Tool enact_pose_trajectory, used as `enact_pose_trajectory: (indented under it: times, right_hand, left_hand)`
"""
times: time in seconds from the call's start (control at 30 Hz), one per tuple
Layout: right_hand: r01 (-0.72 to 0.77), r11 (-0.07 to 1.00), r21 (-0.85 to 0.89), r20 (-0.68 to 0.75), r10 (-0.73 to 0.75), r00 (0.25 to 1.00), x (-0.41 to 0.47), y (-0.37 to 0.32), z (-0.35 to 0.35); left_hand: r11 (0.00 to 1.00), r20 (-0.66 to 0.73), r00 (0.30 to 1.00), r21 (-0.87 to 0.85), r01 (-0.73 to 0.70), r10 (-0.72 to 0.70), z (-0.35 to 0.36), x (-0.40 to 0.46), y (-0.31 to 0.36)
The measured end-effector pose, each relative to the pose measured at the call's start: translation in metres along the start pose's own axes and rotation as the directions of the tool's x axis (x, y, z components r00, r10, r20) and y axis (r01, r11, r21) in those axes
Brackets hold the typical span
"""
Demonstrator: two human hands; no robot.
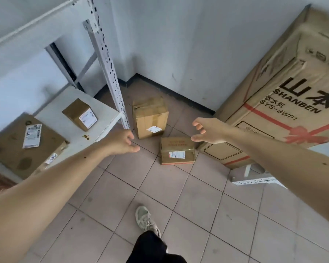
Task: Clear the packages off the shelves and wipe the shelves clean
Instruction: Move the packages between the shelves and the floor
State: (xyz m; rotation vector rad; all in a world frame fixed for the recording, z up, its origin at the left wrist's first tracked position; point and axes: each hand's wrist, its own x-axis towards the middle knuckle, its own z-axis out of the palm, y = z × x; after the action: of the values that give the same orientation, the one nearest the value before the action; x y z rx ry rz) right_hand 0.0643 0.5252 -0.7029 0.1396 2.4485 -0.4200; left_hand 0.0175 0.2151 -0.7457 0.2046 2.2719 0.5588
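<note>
Both hands, left hand (124, 142) and right hand (207, 130), hover empty with loosely spread fingers; right-edge carton (285, 103) reads "SHANBEN SYS-8WP1".

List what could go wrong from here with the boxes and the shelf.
1. The two brown cardboard boxes on the tiled floor lie ahead of the grey shoe: a possible trip.
2. The small brown cardboard box on the white shelf might get knocked off during wiping. Both hands hold nothing now.
</note>
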Motion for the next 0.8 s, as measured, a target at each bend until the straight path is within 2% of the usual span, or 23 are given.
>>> enact_pose_trajectory:
  times: [0.2,0.3,0.43,0.6,0.8]
  right_hand:
    - [-0.087,0.991,0.098,0.024,0.085,0.996,0.081,0.068,0.020]
    - [-0.112,0.988,0.105,0.074,0.104,0.992,0.123,0.110,0.040]
    - [-0.137,0.986,0.090,0.126,0.125,0.984,0.180,0.170,0.078]
    - [-0.173,0.968,0.182,0.139,0.149,0.979,0.252,0.244,0.154]
    - [-0.176,0.976,0.130,0.210,0.147,0.967,0.333,0.318,0.277]
  left_hand:
    - [0.997,0.021,0.997,-0.040,0.071,-0.070,0.034,0.102,0.009]
    - [0.986,0.043,0.992,-0.120,0.119,-0.115,0.073,0.150,0.010]
    - [0.977,0.040,0.983,-0.113,0.183,-0.180,0.137,0.205,-0.004]
    - [0.959,0.021,0.971,-0.153,0.238,-0.238,0.241,0.275,-0.026]
    - [0.940,-0.006,0.952,-0.165,0.300,-0.305,0.358,0.368,-0.063]
